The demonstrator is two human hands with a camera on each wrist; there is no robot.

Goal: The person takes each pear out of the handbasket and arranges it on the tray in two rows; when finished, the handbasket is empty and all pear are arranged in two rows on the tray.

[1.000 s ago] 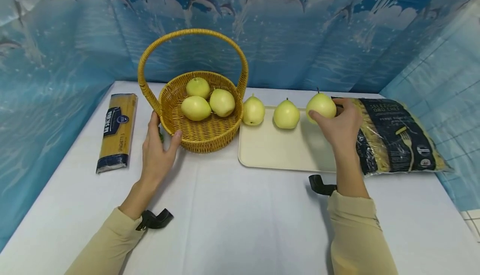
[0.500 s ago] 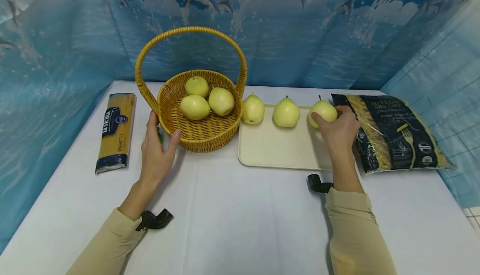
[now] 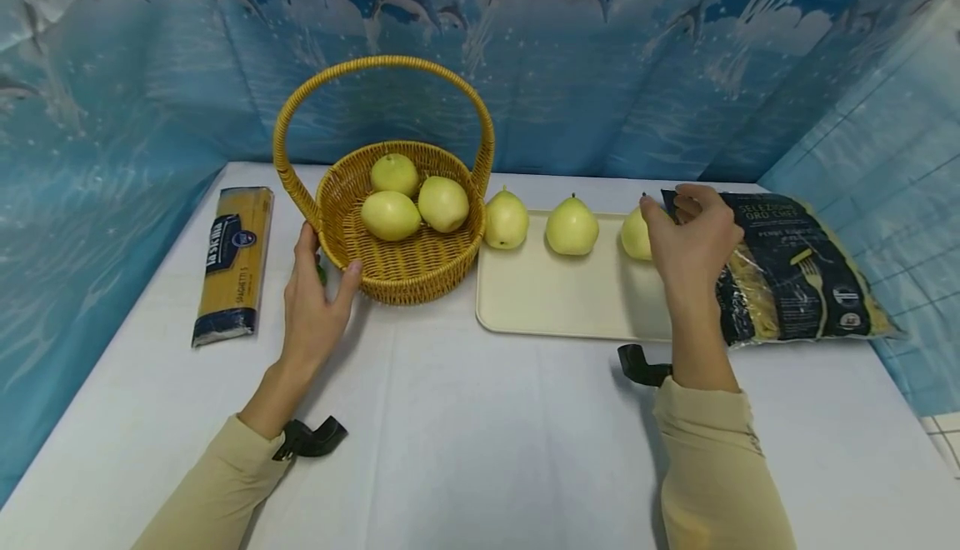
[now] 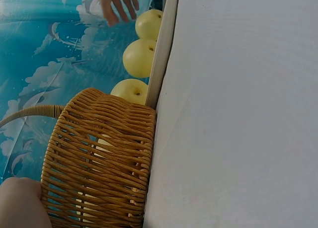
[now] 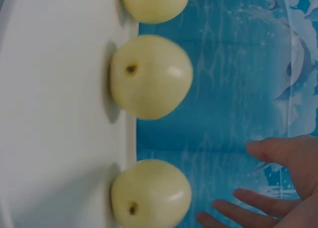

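Note:
A wicker basket with a tall arched handle holds three yellow-green pears. My left hand rests against its left side, thumb and fingers spread along the wall near the rim. To the right is a cream tray, with three more pears in a row along its far part. My right hand is raised beside the rightmost pear and overlaps it in the head view. The right wrist view shows its fingers apart from that pear, with nothing between them.
A pack of spaghetti lies left of the basket. A large dark bag of pasta lies right of the tray, just behind my right hand. A blue dolphin-print curtain hangs along the back of the white-covered table.
My right hand has lowered its pear onto the tray's right end, let go of it and lifted up to the right. My left hand has stayed at the basket.

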